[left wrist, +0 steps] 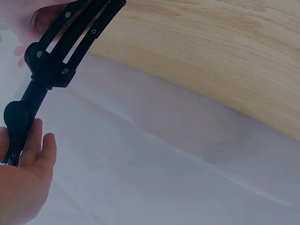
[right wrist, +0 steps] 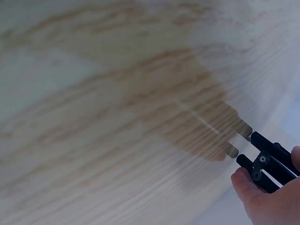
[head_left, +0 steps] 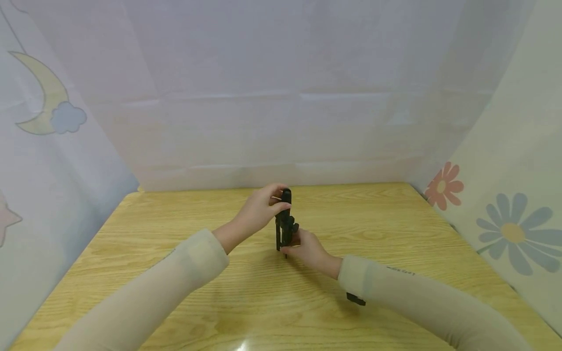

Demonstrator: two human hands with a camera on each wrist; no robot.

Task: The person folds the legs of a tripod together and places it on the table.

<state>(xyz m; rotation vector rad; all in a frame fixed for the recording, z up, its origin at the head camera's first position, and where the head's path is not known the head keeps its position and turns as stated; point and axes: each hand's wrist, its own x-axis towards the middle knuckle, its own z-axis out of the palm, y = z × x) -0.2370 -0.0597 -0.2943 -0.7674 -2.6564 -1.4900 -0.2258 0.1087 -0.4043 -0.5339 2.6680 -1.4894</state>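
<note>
A small black tripod (head_left: 286,225) stands nearly upright over the middle of the table, its legs folded close together. My left hand (head_left: 258,208) grips its top end, thumb on the near side. Lower down, my right hand (head_left: 311,251) pinches the legs between thumb and fingers. In the left wrist view, the tripod's hub (left wrist: 50,70) joins the slim legs to a neck with a round knob (left wrist: 18,115), and the left hand (left wrist: 29,187) is curled round the end. The right wrist view shows the leg ends (right wrist: 265,150) near the right hand's (right wrist: 276,204) fingers.
The light wood table (head_left: 210,302) runs back to a pale cloth backdrop (head_left: 281,122). Side cloths carry a moon (head_left: 48,92) on the left and flowers (head_left: 513,233) on the right. A small black block (head_left: 355,298) shows beneath the right cuff.
</note>
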